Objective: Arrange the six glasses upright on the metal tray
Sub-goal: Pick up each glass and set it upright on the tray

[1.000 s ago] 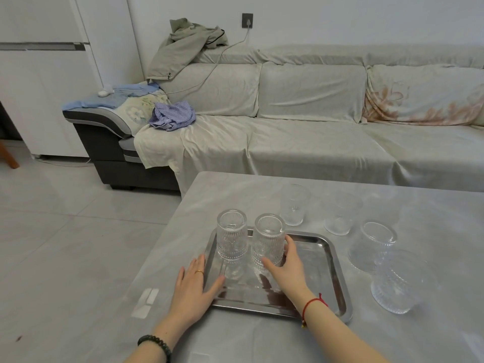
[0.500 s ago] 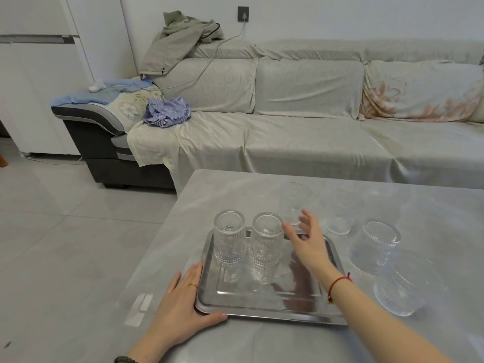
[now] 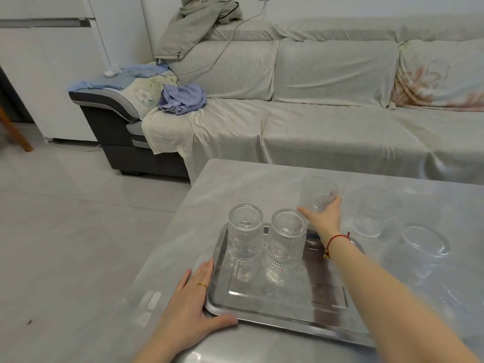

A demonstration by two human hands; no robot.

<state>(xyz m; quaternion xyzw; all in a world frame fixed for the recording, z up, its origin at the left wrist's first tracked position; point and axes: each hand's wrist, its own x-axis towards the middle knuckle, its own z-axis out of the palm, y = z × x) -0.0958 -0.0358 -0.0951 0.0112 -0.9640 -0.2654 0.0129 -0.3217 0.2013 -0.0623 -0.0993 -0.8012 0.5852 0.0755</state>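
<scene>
A metal tray lies on the grey table. Two ribbed clear glasses stand upright side by side at its far left. My right hand reaches past the tray's far edge and is closed around the lower part of a third glass. My left hand rests flat and open on the table against the tray's near left corner, with the thumb along the front edge. Off the tray to the right stand another glass and a tilted one; a further glass beyond is too blurred to make out.
The table's left edge runs close beside the tray, with tiled floor below. A covered sofa stands just behind the table's far edge. Pale tape strips lie on the table left of my left hand.
My right hand left the second glass on the tray, reached forward past the far rim and closed on the glass beyond. My left hand slid towards the tray's near left corner.
</scene>
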